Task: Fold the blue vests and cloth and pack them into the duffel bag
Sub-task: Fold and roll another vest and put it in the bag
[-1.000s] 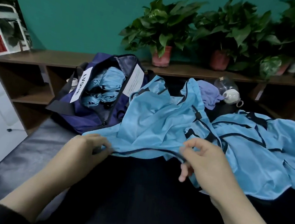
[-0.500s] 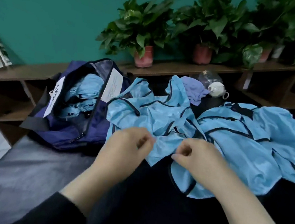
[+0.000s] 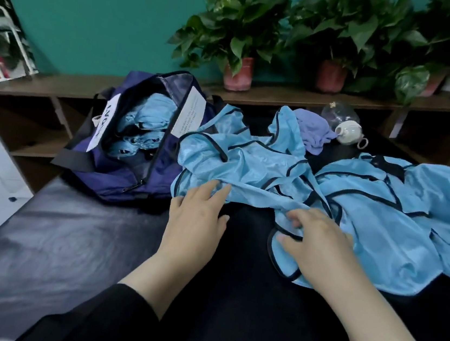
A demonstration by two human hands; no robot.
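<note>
Left hand [image 3: 198, 218] lies flat, fingers straight, on the blue vest [image 3: 246, 170]; right hand [image 3: 320, 238] presses it, fingers relaxed

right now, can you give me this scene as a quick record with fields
surface: dark padded bench
duffel bag: navy, unzipped, folded blue vests inside
near vest: light blue, crumpled, unfolded, right of the bag
left hand: fingers straight, resting on the near vest's edge
right hand: resting on the vest's lower part
purple cloth: bunched behind the vests
</note>
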